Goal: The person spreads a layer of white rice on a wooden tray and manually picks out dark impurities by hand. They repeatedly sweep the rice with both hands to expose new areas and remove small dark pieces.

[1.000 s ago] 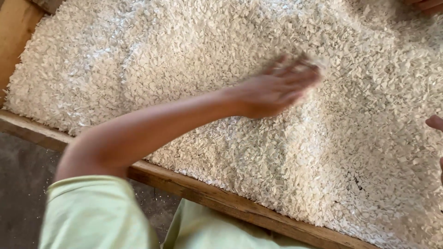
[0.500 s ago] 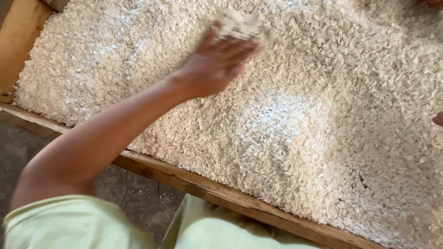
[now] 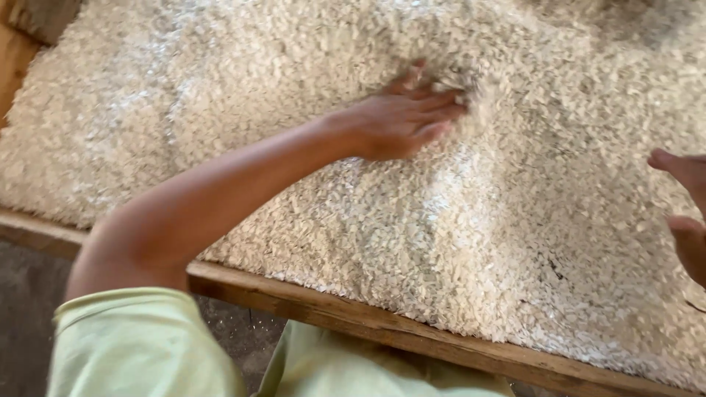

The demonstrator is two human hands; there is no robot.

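At the left, the wooden frame (image 3: 353, 316) borders a broad bed of pale, flaky grain (image 3: 279, 88), and most of that side lies in an even layer that looks already spread. In the middle, the left hand (image 3: 401, 121) rests flat on the flakes with fingers loosely extended, gripping nothing, a small ridge of grain bunched at its fingertips. Toward the right the surface looks more uneven and thinner near the frame, so work seems left there; the right hand (image 3: 684, 213) shows only partly at the edge, fingers curled, and I cannot tell whether it holds anything.

Two hands, left hand (image 3: 401, 121) and right hand (image 3: 684, 213), one wooden tray (image 3: 353, 312), seemingly one flake heap (image 3: 441, 242).
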